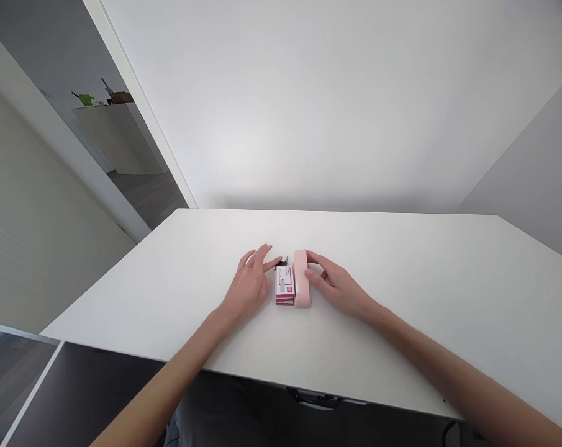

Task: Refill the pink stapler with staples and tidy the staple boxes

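Note:
Near the middle of the white table, a stack of small red-and-white boxes [285, 282] stands directly left of a long pink stapler [301, 279]. My right hand [334, 284] has its thumb and fingers on the stapler's right side and far end. Just behind the boxes sits a small black item with a silver part [283, 262], perhaps a binder clip; the boxes partly hide it. My left hand [249, 282] lies left of the stack with its fingers spread, and one fingertip reaches the black item.
The white table [402, 261] runs up to a pale wall [331, 112] at the back. Its front edge lies beneath my forearms. A doorway on the left opens onto another room with a cabinet [117, 139]. A dark handle-like object [313, 397] shows below the front edge.

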Demonstrator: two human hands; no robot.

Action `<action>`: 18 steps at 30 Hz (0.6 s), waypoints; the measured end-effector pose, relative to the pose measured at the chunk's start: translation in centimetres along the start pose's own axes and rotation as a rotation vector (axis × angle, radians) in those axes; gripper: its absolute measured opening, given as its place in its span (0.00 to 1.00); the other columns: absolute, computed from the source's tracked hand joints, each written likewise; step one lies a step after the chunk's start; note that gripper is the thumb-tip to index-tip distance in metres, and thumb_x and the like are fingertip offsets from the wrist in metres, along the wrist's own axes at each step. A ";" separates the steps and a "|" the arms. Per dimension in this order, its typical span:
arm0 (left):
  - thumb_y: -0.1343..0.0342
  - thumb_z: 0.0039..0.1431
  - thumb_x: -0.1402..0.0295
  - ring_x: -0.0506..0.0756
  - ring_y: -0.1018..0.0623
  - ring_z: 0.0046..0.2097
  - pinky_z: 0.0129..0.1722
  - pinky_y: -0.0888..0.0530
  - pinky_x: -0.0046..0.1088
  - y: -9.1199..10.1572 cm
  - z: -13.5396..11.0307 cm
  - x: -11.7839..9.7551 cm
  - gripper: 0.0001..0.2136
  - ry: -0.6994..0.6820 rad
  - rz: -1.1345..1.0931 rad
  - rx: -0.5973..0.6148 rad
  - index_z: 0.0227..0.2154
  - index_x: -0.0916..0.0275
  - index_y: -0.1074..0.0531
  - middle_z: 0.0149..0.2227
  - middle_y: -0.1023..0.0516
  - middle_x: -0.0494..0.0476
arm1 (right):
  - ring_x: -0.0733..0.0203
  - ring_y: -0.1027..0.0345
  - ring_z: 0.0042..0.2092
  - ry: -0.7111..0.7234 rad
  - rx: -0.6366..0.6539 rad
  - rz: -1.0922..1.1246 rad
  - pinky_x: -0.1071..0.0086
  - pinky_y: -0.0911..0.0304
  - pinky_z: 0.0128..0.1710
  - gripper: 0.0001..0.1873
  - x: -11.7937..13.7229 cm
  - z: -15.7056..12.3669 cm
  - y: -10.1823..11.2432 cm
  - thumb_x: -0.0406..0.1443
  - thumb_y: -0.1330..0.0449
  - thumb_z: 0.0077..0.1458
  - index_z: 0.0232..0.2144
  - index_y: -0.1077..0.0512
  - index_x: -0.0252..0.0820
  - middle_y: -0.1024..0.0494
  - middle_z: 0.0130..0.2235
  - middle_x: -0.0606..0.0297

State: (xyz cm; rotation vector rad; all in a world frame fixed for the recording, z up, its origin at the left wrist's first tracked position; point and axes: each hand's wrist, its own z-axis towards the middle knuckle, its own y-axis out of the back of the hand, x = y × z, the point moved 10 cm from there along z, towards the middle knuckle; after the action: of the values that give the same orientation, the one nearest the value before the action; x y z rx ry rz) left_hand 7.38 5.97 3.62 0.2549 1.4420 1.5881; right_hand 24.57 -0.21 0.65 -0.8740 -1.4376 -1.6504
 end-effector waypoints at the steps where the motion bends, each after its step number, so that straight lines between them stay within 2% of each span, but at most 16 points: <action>1: 0.60 0.59 0.82 0.57 0.42 0.75 0.70 0.41 0.55 -0.1 0.0 0.1 0.37 0.022 -0.043 0.024 0.72 0.59 0.53 0.62 0.22 0.54 | 0.52 0.25 0.48 -0.005 0.000 -0.002 0.52 0.28 0.53 0.31 -0.1 0.0 0.0 0.54 0.51 0.72 0.71 0.40 0.57 0.31 0.69 0.61; 5: 0.60 0.63 0.78 0.60 0.42 0.75 0.70 0.39 0.55 -0.3 -0.4 0.8 0.35 0.098 -0.194 0.085 0.73 0.57 0.52 0.64 0.24 0.53 | 0.52 0.24 0.48 -0.011 0.004 -0.008 0.51 0.28 0.53 0.31 -0.3 0.0 -0.1 0.54 0.51 0.71 0.71 0.40 0.58 0.31 0.69 0.61; 9: 0.59 0.64 0.75 0.60 0.37 0.73 0.71 0.39 0.55 0.2 -1.0 2.0 0.34 0.125 -0.218 0.045 0.73 0.56 0.51 0.68 0.29 0.56 | 0.49 0.26 0.54 0.005 0.005 -0.006 0.50 0.29 0.55 0.30 -0.2 0.0 0.0 0.53 0.50 0.71 0.71 0.39 0.57 0.29 0.68 0.60; 14: 0.60 0.70 0.68 0.62 0.35 0.72 0.70 0.35 0.51 1.5 -2.5 5.7 0.27 0.205 -0.062 0.032 0.70 0.58 0.43 0.71 0.34 0.59 | 0.48 0.32 0.64 -0.008 -0.014 -0.001 0.51 0.32 0.59 0.29 -0.4 -0.1 0.3 0.53 0.52 0.72 0.70 0.39 0.57 0.31 0.69 0.61; 18: 0.59 0.72 0.61 0.65 0.38 0.73 0.71 0.38 0.52 3.7 -4.3 9.0 0.27 0.215 0.130 0.033 0.70 0.63 0.41 0.72 0.36 0.65 | 0.49 0.30 0.61 -0.047 -0.032 -0.009 0.52 0.30 0.57 0.31 -1.3 -0.2 0.2 0.54 0.51 0.71 0.71 0.40 0.57 0.32 0.70 0.61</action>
State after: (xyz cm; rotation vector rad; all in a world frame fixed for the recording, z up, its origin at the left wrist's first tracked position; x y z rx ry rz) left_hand -2.17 10.20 1.80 0.2050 1.6448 1.7399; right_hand 25.39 -0.28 -0.40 -0.9309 -1.4525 -1.6741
